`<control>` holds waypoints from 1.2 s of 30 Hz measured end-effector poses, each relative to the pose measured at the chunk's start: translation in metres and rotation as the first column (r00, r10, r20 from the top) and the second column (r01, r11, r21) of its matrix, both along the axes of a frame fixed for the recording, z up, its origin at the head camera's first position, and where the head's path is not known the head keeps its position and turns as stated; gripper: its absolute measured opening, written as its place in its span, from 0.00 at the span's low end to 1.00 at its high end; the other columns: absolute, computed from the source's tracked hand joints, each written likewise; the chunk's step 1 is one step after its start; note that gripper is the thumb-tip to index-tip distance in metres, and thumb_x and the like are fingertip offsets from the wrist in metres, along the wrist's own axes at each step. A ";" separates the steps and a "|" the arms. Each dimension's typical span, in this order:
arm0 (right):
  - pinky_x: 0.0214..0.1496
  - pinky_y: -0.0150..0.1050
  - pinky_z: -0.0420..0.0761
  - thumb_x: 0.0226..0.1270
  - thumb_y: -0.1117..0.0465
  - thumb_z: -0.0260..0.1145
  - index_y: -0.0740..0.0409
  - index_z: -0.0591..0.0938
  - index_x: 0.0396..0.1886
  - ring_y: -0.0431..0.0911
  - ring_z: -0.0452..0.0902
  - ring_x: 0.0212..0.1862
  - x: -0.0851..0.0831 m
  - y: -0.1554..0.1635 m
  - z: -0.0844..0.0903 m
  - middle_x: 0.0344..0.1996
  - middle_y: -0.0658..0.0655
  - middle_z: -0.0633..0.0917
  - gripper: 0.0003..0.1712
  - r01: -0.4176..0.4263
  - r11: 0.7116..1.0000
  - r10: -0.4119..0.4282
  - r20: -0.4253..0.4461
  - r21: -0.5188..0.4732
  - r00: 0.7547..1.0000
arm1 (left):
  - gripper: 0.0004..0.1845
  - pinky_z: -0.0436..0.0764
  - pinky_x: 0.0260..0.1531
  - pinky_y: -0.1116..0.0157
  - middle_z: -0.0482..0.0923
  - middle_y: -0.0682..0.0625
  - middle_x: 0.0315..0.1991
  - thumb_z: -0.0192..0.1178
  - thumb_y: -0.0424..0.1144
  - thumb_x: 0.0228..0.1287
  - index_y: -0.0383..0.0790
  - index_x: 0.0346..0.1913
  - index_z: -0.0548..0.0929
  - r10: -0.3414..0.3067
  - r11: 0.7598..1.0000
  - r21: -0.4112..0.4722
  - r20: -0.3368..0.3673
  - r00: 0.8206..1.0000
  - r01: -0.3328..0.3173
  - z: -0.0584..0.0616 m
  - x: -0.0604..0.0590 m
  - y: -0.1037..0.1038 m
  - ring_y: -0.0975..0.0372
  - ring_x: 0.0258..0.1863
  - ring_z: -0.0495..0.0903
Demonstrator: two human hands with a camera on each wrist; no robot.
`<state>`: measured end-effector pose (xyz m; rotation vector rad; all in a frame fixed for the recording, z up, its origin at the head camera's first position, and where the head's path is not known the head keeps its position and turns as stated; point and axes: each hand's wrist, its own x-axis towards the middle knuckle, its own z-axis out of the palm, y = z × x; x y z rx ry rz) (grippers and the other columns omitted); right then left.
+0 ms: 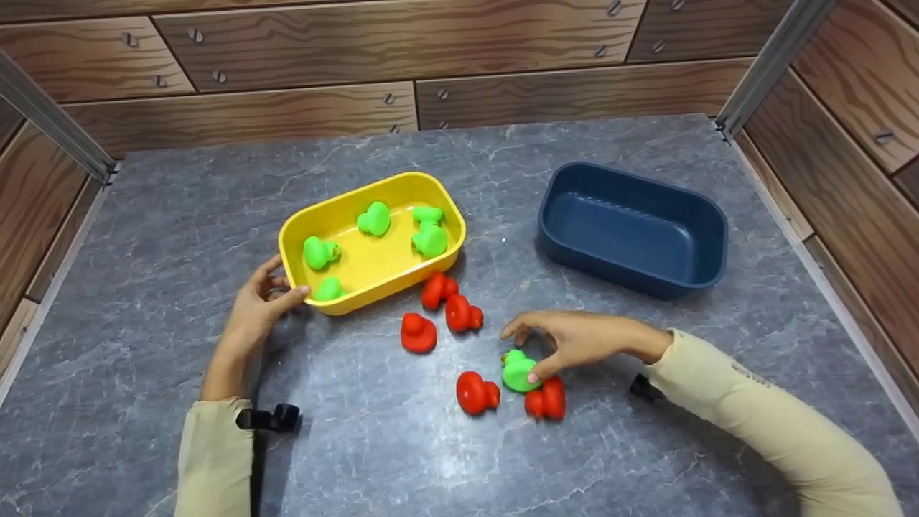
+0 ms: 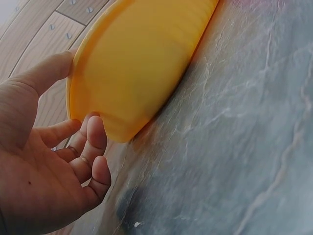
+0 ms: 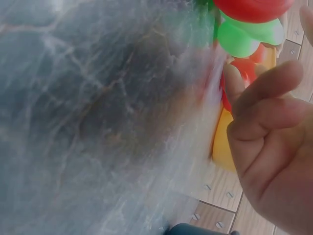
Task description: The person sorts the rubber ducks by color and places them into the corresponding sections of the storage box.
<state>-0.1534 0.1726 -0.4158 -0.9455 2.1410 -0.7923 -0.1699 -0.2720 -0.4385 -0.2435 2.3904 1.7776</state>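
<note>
Red duck (image 1: 546,399) nearest, on the desk (image 1: 373,445) | green duck (image 1: 518,371) just beside it, on the desk too; right hand (image 1: 585,337) over it, grip unclosed — apparently the pick-up step; next calls for pinching | left hand (image 1: 253,312) grips yellow tub (image 1: 380,262) | blue tub (image 1: 603,270), far right

1. The head view is bright, evenly lit and mostly sharp across the worktop (image 1: 373,431).
2. Pale glare whitens the middle of the worktop towards its near edge.
3. Dark shadow lines the left sleeve (image 1: 212,459), towards the near left corner.
4. The left wrist view is hazy, the yellow tub (image 2: 132,63) soft.
5. The right wrist view smears the worktop's veining.
</note>
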 end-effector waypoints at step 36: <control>0.44 0.34 0.72 0.62 0.54 0.69 0.56 0.77 0.55 0.48 0.72 0.44 0.000 -0.001 -0.004 0.46 0.54 0.81 0.23 -0.014 0.998 0.014 0.002 -0.066 1.000 | 0.41 0.73 0.34 0.73 0.73 0.58 0.41 0.65 0.40 0.62 0.43 0.75 0.56 -0.002 1.000 -0.015 -0.018 1.000 0.002 -0.002 -0.001 -0.001 0.71 0.31 0.74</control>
